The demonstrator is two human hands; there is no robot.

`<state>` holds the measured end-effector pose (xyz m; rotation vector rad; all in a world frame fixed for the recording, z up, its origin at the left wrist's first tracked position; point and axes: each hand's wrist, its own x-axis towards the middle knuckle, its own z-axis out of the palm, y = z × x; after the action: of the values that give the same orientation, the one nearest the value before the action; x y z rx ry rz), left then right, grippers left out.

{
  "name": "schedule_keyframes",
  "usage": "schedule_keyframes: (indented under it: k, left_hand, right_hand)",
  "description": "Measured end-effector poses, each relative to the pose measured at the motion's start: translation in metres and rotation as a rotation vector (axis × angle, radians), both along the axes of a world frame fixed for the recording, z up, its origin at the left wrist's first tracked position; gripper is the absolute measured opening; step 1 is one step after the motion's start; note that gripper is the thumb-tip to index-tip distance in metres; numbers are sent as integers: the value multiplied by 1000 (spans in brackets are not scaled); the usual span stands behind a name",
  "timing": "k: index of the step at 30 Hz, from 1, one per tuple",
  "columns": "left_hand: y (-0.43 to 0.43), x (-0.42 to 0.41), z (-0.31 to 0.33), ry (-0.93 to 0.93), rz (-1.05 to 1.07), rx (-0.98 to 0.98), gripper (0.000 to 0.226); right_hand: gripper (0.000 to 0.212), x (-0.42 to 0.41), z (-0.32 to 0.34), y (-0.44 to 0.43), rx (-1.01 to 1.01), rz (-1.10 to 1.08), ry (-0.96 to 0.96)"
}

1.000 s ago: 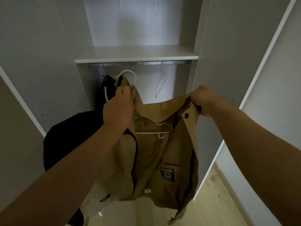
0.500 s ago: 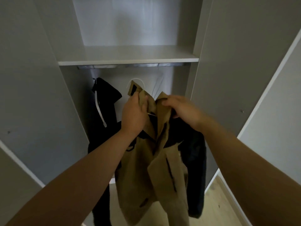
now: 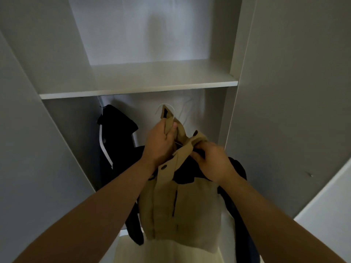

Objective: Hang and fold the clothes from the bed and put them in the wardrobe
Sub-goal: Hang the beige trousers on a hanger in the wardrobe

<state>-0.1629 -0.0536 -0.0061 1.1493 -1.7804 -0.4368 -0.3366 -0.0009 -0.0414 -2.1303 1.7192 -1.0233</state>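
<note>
A tan jacket (image 3: 182,209) with dark sleeves hangs from my two hands in front of the open wardrobe (image 3: 138,88). My left hand (image 3: 159,143) grips its collar high up, beside the white hanger hook (image 3: 167,107) that pokes out above the fabric. My right hand (image 3: 210,160) pinches the other side of the collar, a little lower and to the right. The jacket's front is drawn together and its body drops straight down between my forearms. The rest of the hanger is hidden inside the jacket.
A black garment (image 3: 115,130) hangs at the left under the shelf. A thin empty hanger (image 3: 183,114) hangs behind the jacket. The wardrobe's door panels (image 3: 284,92) stand open on both sides. Light wood floor (image 3: 171,253) shows below.
The jacket was spread open between my hands a second ago; my right hand has come in toward the left and the front is now closed. My view has tilted up.
</note>
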Motion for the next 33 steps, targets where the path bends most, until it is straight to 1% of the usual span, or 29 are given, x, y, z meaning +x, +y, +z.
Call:
schedule_keyframes:
  k: [3, 6, 8, 10, 12, 14, 15, 18, 21, 22, 24, 26, 28, 30, 31, 33]
  left_hand:
    - [-27, 3, -11, -22, -16, 15, 28]
    - [-57, 21, -30, -22, -2, 27, 21]
    - [-72, 34, -44, 37, 54, 86, 22]
    - [-87, 47, -57, 116, 96, 121, 33]
    - [-106, 57, -73, 106, 60, 138, 35]
    - [-128, 65, -88, 9, -29, 146, 32]
    - [-141, 70, -96, -40, -70, 150, 32]
    - [-177, 88, -115, -132, -166, 162, 32]
    - [-213, 111, -126, -168, -222, 142, 17]
    - [-224, 118, -129, -175, -230, 138, 16]
    - [-245, 128, -134, -178, -247, 182, 18]
    - [-260, 133, -135, -159, -271, 263, 23]
    - [-273, 133, -132, -116, -298, 337, 23]
    - [-291, 131, -132, -100, -336, 342, 24]
    - [-300, 130, -132, -105, -346, 347, 21]
    - [-323, 128, -134, -94, -343, 381, 9]
  right_hand:
    - [20, -2, -13, -21, 6, -79, -28]
    - [10, -4, -26, -38, 8, -210, -64]
    - [16, -5, -32, -49, 39, -338, -43]
    - [19, -2, -39, -60, 86, -434, 0]
    - [15, 12, -44, -72, 115, -438, 48]
    - [7, 36, -49, -84, 138, -430, 80]
    - [7, 51, -53, -90, 152, -434, 85]
    - [12, 100, -65, -111, 198, -465, 38]
    - [20, 150, -70, -141, 278, -501, -25]
    - [22, 163, -70, -150, 324, -501, -25]
    - [26, 183, -68, -167, 494, -431, 70]
    - [27, 194, -65, -183, 587, -358, 164]
    - [26, 200, -69, -199, 560, -360, 152]
    - [28, 208, -75, -215, 508, -417, 97]
    - [31, 212, -78, -223, 484, -448, 87]
    - [35, 213, -86, -241, 435, -486, 95]
